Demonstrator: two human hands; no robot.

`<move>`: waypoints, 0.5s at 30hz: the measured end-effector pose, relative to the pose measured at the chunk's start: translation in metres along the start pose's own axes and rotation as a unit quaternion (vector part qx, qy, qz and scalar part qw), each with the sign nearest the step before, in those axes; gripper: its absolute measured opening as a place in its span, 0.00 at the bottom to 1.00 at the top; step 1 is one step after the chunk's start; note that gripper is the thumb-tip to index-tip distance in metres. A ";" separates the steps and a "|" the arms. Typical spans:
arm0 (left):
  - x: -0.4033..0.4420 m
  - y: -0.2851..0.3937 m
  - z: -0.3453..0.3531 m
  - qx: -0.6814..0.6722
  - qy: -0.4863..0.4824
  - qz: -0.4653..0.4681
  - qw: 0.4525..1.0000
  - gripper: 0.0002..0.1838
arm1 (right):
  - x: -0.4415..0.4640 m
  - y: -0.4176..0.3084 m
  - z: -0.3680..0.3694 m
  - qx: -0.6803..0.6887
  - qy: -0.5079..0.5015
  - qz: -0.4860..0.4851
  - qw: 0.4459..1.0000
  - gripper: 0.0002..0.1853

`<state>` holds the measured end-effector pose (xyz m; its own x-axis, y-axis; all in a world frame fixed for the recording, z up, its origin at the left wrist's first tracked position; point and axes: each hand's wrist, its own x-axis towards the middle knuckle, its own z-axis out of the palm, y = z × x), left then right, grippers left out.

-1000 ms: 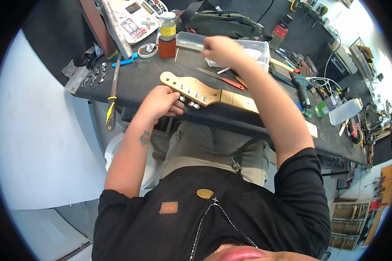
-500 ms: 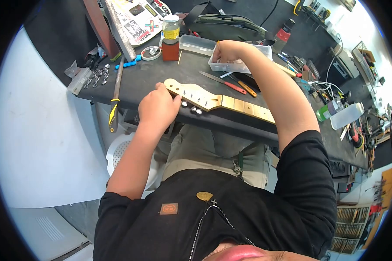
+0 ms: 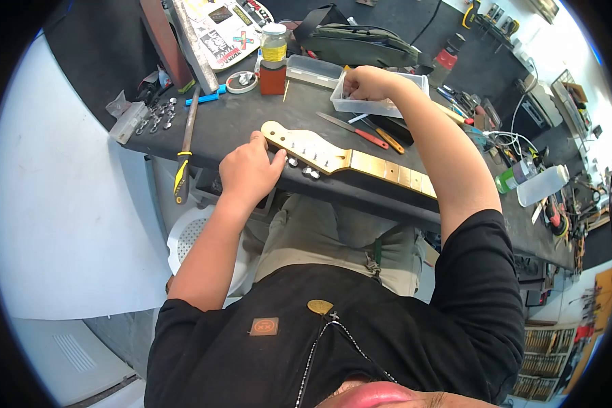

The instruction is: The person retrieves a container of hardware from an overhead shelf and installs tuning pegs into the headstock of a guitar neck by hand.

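A pale wooden guitar neck (image 3: 381, 168) lies along the table's near edge, its headstock pointing left. My left hand (image 3: 249, 166) is closed round the tip of that headstock, the thumb by its lower edge. Several metal tuner posts stand up from the headstock, and silver tuner knobs (image 3: 311, 173) stick out below it. My right hand (image 3: 372, 84) reaches into a clear plastic box (image 3: 367, 106) behind the neck. Its fingers are bent and drawn together, pointing down inside; whatever they hold, if anything, is hidden.
Between box and neck lie a red-handled knife (image 3: 368, 138) and an orange-handled tool (image 3: 392, 143). At left are loose tuners (image 3: 158, 115) and a yellow-black handled tool (image 3: 182, 178) overhanging the edge. A jar (image 3: 273, 44) stands on a red-brown block (image 3: 273, 79). Bottles (image 3: 542, 185) lie right.
My right hand has shifted slightly within the box, its fingers more bent. My left hand keeps its grip on the headstock. The whole view has shifted a little.
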<state>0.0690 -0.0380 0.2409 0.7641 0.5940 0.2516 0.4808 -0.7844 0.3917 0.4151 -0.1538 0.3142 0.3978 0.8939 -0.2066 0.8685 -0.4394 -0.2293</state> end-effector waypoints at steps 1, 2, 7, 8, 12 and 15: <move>0.000 0.000 0.001 0.003 0.002 -0.001 1.000 0.22 | -0.004 0.002 0.001 0.004 0.014 -0.006 1.000 0.14; 0.000 0.001 0.001 0.007 0.003 -0.002 1.000 0.22 | -0.006 0.006 0.001 0.009 0.029 -0.012 0.999 0.14; -0.002 0.002 0.000 0.006 0.009 0.010 1.000 0.22 | -0.012 0.017 -0.006 0.103 0.112 -0.041 0.988 0.14; -0.002 0.001 0.000 0.001 0.011 0.009 1.000 0.22 | -0.015 0.017 -0.009 0.125 0.139 -0.055 0.981 0.13; 0.002 -0.001 -0.003 -0.054 0.015 0.003 0.998 0.17 | -0.040 -0.002 -0.024 0.314 0.176 -0.032 0.932 0.10; 0.005 0.008 -0.017 -0.172 0.021 -0.006 0.985 0.13 | -0.068 -0.028 -0.026 0.497 0.159 -0.066 0.851 0.10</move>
<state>0.0690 -0.0382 0.2600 0.7371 0.6157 0.2785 0.3107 -0.6747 0.6695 0.3716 -0.1998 0.3597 0.5131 0.8507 0.1142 0.2960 -0.0505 -0.9539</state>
